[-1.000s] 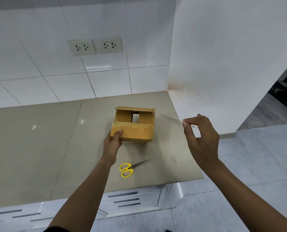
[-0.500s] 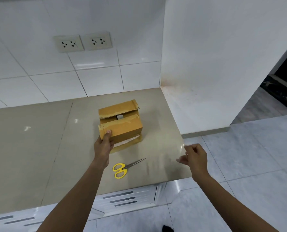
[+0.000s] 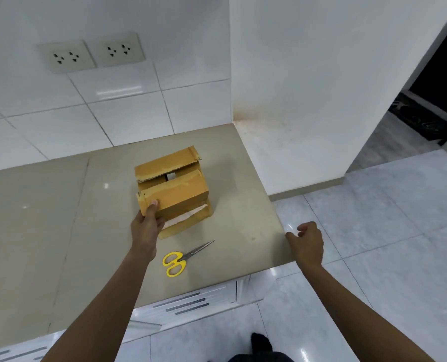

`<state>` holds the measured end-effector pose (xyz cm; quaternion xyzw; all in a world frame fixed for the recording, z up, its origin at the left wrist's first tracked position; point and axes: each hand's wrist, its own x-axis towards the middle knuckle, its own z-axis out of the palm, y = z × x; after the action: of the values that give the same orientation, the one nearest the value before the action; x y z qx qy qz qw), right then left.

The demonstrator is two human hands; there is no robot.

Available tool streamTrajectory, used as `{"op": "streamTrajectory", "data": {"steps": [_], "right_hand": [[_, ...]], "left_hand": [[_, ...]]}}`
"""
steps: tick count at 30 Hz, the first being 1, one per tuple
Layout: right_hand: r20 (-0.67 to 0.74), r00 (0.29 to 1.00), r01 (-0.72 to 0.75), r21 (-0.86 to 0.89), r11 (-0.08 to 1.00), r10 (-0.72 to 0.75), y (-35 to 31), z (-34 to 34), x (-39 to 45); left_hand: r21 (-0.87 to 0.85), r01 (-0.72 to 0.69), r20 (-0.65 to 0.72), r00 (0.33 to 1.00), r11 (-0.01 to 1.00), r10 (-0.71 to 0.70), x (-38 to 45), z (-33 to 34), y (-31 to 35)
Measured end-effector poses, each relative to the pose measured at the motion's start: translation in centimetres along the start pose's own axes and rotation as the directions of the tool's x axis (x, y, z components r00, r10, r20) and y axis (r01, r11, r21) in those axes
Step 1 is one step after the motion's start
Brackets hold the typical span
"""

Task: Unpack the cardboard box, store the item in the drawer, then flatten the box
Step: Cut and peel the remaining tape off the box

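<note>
While the left hand (image 3: pixel 147 226) steadies a small cardboard box (image 3: pixel 172 190) on the beige worktop (image 3: pixel 60 231), thumb pressed on the near top flap and the other fingers clasped around the box's near left corner, the right hand (image 3: pixel 308 242) hovers off the worktop's right edge, its fingers curled loosely in on themselves; whether anything thin is pinched there cannot be told. The box sits toward the right end of the worktop, slightly turned, its top flaps parted to a narrow gap with a dark square opening between them — the item inside is not visible. A pale strip, paper or tape, shows along the lower front face, where a flap seems to hang loose. The risks from here, as a judgement: the box is held by one corner only, so a pull on the far flap could make it pivot or skid toward the nearby edge; the bottom seam looks partly undone, so lifting it could let the contents drop through; and the yellow-handled scissors (image 3: pixel 182 258), lying closed just in front of the box, sit where a forearm could sweep them to the floor. The count: one box, one pair of scissors, two wall sockets (image 3: pixel 92 54) side by side on the tiled wall, two hands — and below the worktop a stack of white drawer fronts (image 3: pixel 188 301), with three slot handles visible on the nearest one
</note>
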<state>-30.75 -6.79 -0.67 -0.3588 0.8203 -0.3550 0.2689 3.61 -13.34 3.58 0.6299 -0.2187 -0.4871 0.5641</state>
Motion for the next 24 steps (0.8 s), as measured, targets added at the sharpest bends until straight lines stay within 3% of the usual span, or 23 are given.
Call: {"op": "streamTrajectory", "data": {"steps": [10,13,17,19,21,24], "right_hand": [[0.171,0.974,-0.115,-0.201,0.973,0.151,0.3,-0.4,0.3],[0.145,0.974,-0.100,-0.409,0.907,0.173,-0.6,-0.7,0.3],[0.087,0.993,0.120,-0.584,0.803,-0.085,-2.8,-0.4,-0.2],[0.075,0.941,0.325,-0.481,0.814,-0.331,-4.8,0.4,-0.5],[0.083,0.845,0.530,-0.251,0.810,-0.528,-7.3,1.6,-0.8],[0.285,0.775,0.560,0.106,0.822,-0.564,-11.7,4.0,-1.0]], "left_hand": [[0.023,0.036,0.036,0.999,0.999,-0.037,-0.1,0.7,-1.0],[0.023,0.071,0.038,0.997,0.997,-0.072,-0.2,0.7,-0.9],[-0.011,0.163,0.022,0.986,0.987,-0.163,-0.4,0.9,-0.1],[-0.007,0.209,0.029,0.978,0.978,-0.209,-0.4,1.0,0.4],[0.028,0.256,0.021,0.966,0.966,-0.257,-0.5,1.0,0.9],[0.121,0.336,0.032,0.939,0.934,-0.342,-0.6,1.1,1.7]]}}
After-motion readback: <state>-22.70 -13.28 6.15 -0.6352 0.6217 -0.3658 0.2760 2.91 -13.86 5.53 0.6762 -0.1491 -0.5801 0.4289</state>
